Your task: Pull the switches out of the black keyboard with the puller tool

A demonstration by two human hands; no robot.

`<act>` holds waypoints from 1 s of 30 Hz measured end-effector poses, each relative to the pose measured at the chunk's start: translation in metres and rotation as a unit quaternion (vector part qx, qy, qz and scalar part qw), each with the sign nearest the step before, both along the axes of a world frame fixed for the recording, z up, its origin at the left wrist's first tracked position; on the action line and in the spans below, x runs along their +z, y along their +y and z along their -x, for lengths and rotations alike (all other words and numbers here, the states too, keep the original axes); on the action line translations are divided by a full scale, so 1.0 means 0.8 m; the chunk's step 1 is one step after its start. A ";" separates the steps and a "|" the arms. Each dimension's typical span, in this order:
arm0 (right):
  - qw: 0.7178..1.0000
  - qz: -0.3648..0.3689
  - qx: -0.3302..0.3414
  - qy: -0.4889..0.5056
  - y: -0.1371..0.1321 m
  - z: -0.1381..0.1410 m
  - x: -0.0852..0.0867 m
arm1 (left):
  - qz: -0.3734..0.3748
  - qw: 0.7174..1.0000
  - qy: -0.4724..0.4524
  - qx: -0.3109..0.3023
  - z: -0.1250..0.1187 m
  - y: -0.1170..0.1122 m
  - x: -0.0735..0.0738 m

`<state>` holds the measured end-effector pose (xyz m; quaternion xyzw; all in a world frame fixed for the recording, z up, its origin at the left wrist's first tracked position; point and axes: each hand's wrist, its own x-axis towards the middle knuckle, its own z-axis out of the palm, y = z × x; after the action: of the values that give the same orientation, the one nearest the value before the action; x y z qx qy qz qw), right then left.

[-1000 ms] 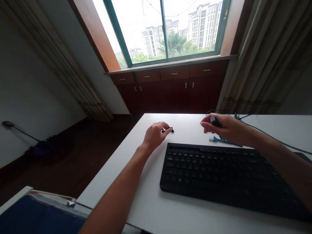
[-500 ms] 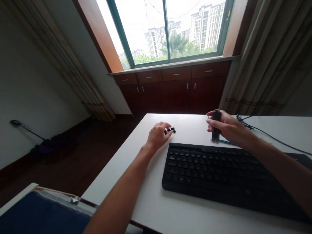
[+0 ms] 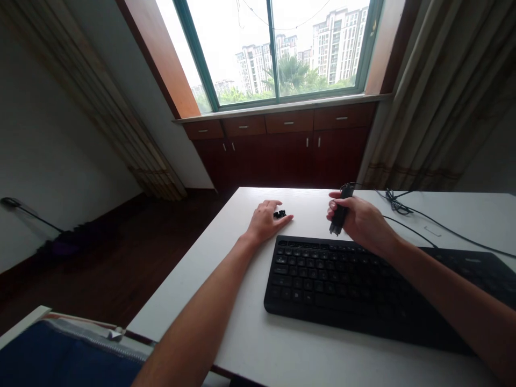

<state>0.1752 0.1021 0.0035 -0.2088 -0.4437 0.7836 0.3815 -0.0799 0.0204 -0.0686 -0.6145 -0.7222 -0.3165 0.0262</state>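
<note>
While a slim black tool (image 3: 338, 217) is held aslant just beyond the keyboard's back edge, its lower end, where short prongs can be made out, is pointed down toward the counter (image 3: 250, 333); whether the surface is touched cannot be told. It is gripped by the right hand (image 3: 360, 215), whose thumb and fingers are closed around it. Well to its left, small black pieces (image 3: 279, 214) are gathered on the counter near its far edge. They are partly encircled by the left hand (image 3: 264, 219), which is laid there open, thumb and forefinger spread; whether any piece is touched by the fingers cannot be made out. On the near side of both hands a black keyboard (image 3: 334, 274) is set, its right part crossed by the right forearm. At its back edge a thin dark cable (image 3: 411, 227) is met, and beyond that a bent pale wire (image 3: 433, 233) and a tangled bundle of cord (image 3: 393, 201) are seen. Farther off, red-brown cabinets (image 3: 266, 156) are placed beneath a green-framed window (image 3: 242, 64), flanked by curtains (image 3: 427, 107). At lower left, dark blue cloth (image 3: 60, 355) with a zip is seen.
</note>
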 end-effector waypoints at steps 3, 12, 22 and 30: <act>1.000 -0.020 0.013 -0.011 -0.008 0.003 -0.002 | -0.010 0.999 -0.002 -0.030 -0.005 0.017 0.001; 0.999 -0.031 0.010 0.011 -0.012 0.007 -0.009 | -0.063 0.995 -0.016 -0.078 -0.004 0.054 0.000; 0.963 -0.255 0.026 -0.086 -0.028 0.001 -0.029 | -0.164 0.980 -0.050 -0.106 -0.037 0.010 0.022; 0.886 -0.421 0.028 -0.194 -0.030 -0.015 -0.034 | -0.091 0.979 -0.118 -0.141 -0.081 -0.029 0.041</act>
<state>0.1870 0.0778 -0.0235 -0.1635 -0.8026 0.4776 0.3179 -0.0151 -0.0024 -0.0360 -0.6631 -0.5948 -0.4517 -0.0486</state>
